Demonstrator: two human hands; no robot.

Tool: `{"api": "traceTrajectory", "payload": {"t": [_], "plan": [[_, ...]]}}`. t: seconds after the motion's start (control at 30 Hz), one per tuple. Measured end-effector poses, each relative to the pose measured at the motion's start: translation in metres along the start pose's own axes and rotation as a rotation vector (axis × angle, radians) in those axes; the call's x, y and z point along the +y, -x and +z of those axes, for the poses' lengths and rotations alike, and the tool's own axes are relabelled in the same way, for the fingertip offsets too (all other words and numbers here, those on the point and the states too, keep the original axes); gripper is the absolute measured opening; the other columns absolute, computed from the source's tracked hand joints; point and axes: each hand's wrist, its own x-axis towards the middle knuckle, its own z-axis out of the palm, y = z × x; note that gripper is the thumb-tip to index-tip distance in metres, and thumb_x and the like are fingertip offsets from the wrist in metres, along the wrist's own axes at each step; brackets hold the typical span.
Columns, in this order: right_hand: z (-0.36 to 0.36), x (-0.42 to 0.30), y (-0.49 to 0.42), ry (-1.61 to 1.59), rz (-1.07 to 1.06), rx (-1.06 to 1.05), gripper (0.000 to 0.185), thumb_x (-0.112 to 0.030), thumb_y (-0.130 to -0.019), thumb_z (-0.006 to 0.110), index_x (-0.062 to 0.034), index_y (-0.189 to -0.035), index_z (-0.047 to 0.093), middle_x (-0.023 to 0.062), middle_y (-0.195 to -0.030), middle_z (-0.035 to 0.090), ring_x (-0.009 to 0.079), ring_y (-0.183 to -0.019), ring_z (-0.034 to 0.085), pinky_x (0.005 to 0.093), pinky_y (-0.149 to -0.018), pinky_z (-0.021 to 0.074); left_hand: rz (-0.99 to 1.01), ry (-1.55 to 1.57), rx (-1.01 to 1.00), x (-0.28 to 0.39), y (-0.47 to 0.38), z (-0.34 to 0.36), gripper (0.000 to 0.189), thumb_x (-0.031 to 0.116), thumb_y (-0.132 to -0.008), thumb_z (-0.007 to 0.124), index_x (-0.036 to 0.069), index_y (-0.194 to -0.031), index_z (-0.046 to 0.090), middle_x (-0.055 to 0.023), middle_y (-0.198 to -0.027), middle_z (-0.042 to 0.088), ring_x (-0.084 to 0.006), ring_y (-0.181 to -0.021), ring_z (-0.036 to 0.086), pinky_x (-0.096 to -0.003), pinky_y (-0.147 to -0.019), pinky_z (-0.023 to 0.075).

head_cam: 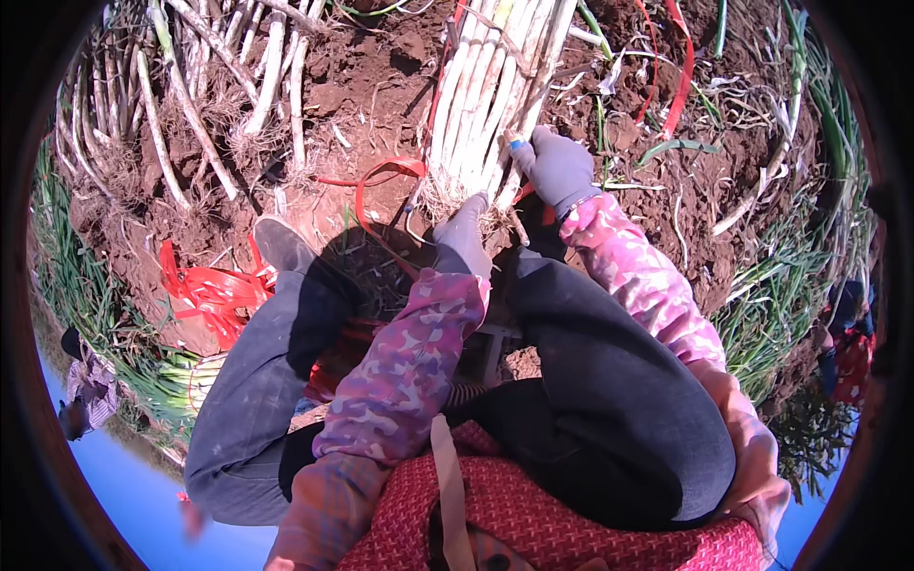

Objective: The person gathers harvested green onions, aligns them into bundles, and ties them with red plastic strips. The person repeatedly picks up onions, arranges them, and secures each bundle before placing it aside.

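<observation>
Before me a thick bundle of long white-stemmed green onions (493, 78) runs up to the top edge, its roots towards me. My left hand (463, 235), in a grey glove, reaches in at the root end and touches it; its fingers are largely hidden. At the bundle's right side is my right hand (560, 168), gloved too. Its thumb lies against the stems and its other fingers fold at the bundle's edge. A blue band wraps the right thumb near its bare tip. Red plastic strapping (407, 168) loops out beside the roots on the left.
Loose onion stalks (264, 78) lie on soil at upper left. A heap of red strapping (214, 285) rests beside my left shoe (282, 243). More red strap (682, 71) and a single stalk (764, 175) lie right. People (89, 389) are at both rims.
</observation>
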Motion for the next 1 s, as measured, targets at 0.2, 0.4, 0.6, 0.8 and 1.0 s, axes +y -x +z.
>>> {"api": "traceTrajectory", "payload": {"t": [0.2,0.4,0.6,0.8,1.0], "plan": [[0.007,-0.002,-0.003,0.102,-0.051,0.030,0.051,-0.055,-0.098,0.052,-0.0062,-0.094,0.067,0.0196,-0.084,0.073,0.0391,-0.081,0.073,0.0513,-0.072,0.0547,0.024,-0.062,-0.282,-0.001,-0.006,-0.012,0.032,0.012,-0.085,0.078,-0.005,-0.109,0.065,-0.0126,-0.100,0.067,-0.0229,-0.087,0.068,-0.0351,-0.071,0.0572],[0.006,-0.009,0.002,0.140,-0.079,-0.024,0.050,-0.052,-0.099,0.051,-0.0053,-0.092,0.067,0.0192,-0.078,0.072,0.0385,-0.075,0.072,0.0497,-0.067,0.0553,0.183,-0.206,-0.028,-0.016,-0.018,0.004,0.026,0.008,-0.082,0.080,-0.004,-0.099,0.064,-0.0103,-0.086,0.069,-0.0212,-0.069,0.068,-0.0347,-0.058,0.0550],[0.017,0.005,0.002,-0.055,-0.037,-0.051,0.053,-0.056,-0.098,0.052,-0.0045,-0.094,0.066,0.0232,-0.086,0.071,0.0419,-0.085,0.070,0.0511,-0.077,0.0538,0.191,-0.207,-0.144,-0.008,-0.006,0.008,0.024,0.008,-0.083,0.079,-0.002,-0.101,0.067,-0.0098,-0.090,0.070,-0.0197,-0.076,0.069,-0.0340,-0.066,0.0562],[0.011,0.003,0.009,-0.302,-0.044,0.129,0.047,-0.051,-0.092,0.060,-0.0033,-0.089,0.061,0.0199,-0.080,0.068,0.0426,-0.080,0.067,0.0502,-0.075,0.0499,0.039,-0.109,-0.382,0.003,-0.005,-0.017,0.025,0.007,-0.091,0.069,-0.004,-0.114,0.065,-0.0094,-0.097,0.071,-0.0213,-0.083,0.070,-0.0350,-0.075,0.0577],[-0.032,-0.011,0.022,-1.199,-0.008,0.061,0.016,-0.017,-0.096,0.067,-0.0020,-0.101,0.068,-0.0003,-0.080,0.059,0.0071,-0.072,0.054,0.0229,-0.063,0.0420,0.095,-0.165,-0.596,0.001,-0.014,-0.051,0.028,0.012,-0.098,0.064,0.002,-0.124,0.061,-0.0090,-0.120,0.063,-0.0203,-0.105,0.064,-0.0378,-0.088,0.0576]]}}
